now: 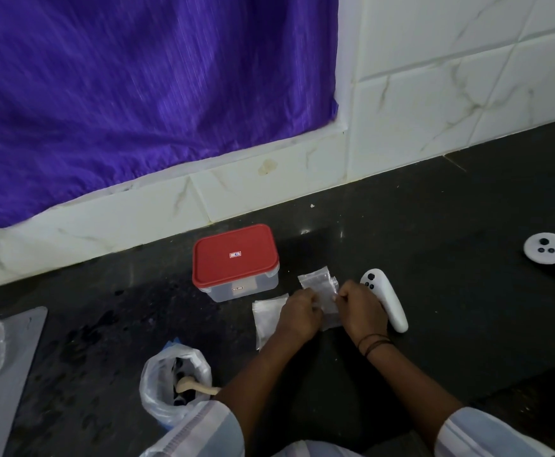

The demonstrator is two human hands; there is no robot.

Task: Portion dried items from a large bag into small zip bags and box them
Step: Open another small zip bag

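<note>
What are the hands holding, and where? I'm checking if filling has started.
Both the left hand and right hand pinch one small clear zip bag at its near end.

I see purple curtain, fine vertical streaks. Wall tiles white, grey-green marble veining. Counter black, faint speckle. Box: red lid, small red-white sticker at centre, clear body. My small zip bags clear, colourless. Large bag translucent white, dark contents, pale beige spoon inside. Two controllers white, black buttons. Sleeves white, pale grey stripes. Dark thread band on my right wrist. Grey mat at left.
</note>
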